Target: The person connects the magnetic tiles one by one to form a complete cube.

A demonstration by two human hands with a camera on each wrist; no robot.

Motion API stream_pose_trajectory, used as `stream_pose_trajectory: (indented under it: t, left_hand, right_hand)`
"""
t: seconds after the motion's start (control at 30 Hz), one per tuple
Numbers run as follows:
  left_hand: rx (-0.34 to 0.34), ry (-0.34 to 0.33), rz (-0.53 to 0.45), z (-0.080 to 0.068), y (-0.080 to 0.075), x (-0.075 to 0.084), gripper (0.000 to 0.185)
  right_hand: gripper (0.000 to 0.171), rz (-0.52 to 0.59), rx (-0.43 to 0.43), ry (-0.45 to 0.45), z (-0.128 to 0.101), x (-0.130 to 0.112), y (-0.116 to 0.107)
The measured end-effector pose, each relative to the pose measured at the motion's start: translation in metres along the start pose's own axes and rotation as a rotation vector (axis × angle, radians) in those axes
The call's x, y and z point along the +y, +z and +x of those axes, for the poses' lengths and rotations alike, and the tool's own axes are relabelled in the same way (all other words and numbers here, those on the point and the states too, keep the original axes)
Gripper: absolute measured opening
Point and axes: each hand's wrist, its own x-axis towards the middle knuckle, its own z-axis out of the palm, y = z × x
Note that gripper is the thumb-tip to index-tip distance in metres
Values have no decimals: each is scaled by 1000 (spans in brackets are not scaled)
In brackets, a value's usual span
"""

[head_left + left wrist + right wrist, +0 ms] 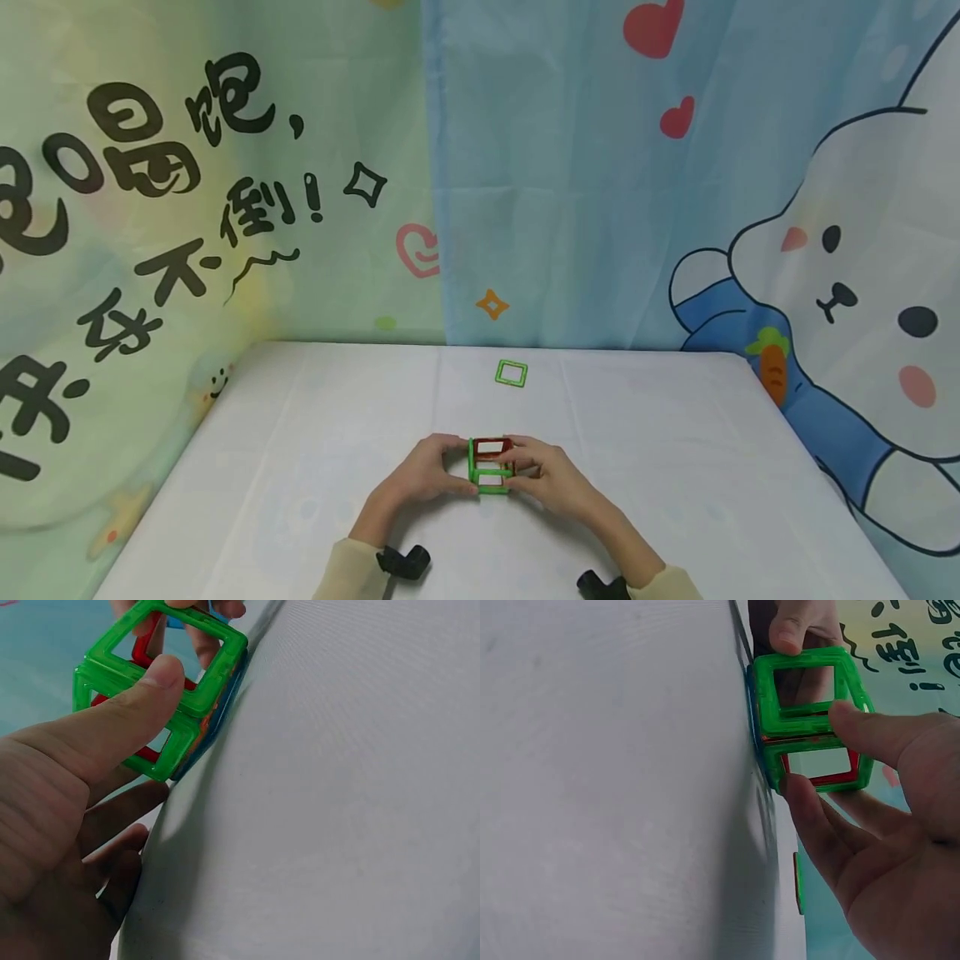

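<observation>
Between both hands a small box of see-through square magnetic tiles (491,472) stands on the white table. Green frames face the wrist cameras, red tiles show behind them, and a blue tile lies along the bottom. My left hand (427,473) holds the box at its left side; in the left wrist view its thumb (163,675) lies on a green frame. On the opposite side, my right hand (551,479) grips the box with thumb and fingers, the thumb (847,720) touching a green edge. Parts of the far sides are hidden by the fingers.
A single green square tile (512,384) lies flat farther back, near the table's rear edge. The table's white cover (322,417) reaches back to a printed cloth backdrop (555,208). Black wrist straps (403,563) sit at the sleeve ends.
</observation>
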Motion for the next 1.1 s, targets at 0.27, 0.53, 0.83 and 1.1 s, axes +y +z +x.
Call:
stream_pose_trajectory:
  t: [0.27,0.53,0.83,1.1]
  left_hand:
    - [-7,48,18,1,-1,-3,65]
    - [9,69,5,3,-1,-4,64]
    - [3,90,15,6,0,-7,66]
    - [2,70,-58,0,-1,-6,73]
  right_hand:
    - [69,111,18,106,2,0,1]
    - [66,96,53,132,5,0,0]
    - [73,143,31,137,7,-1,-1]
    - [68,68,-17,209,17,-10,-39]
